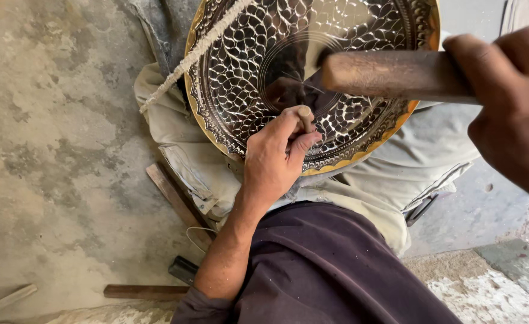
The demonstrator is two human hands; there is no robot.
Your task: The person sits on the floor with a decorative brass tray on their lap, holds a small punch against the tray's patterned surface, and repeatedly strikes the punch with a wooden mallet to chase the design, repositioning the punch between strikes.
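On the far left the concrete floor (54,150) is stained and bare, with loose wooden strips (144,292) lying near its lower edge; if I shift my legs I could kick one under me and lose my balance over the work. A pale twisted cord (192,54) runs slantwise across the upper left rim of the engraved brass plate (246,72), which rests tilted on my lap over light cloth (174,120). My left hand (273,159) is pinched shut around a small chisel (306,117), its tip set on the plate's patterned surface just below the centre. If my grip slackens, the tip may skate across the pattern and scar a finished leaf (the surface looks slick and shiny). My right hand (507,102) is closed on the wooden handle (396,75) of a striking tool, held well apart from the left, up high. A crooked blow could land on my left knuckles, or drive the chisel too deep.

The striking tool's head I cannot make out; the handle end is blurred. The plate's top is cut off, and the chisel tip is hidden behind my fingers.
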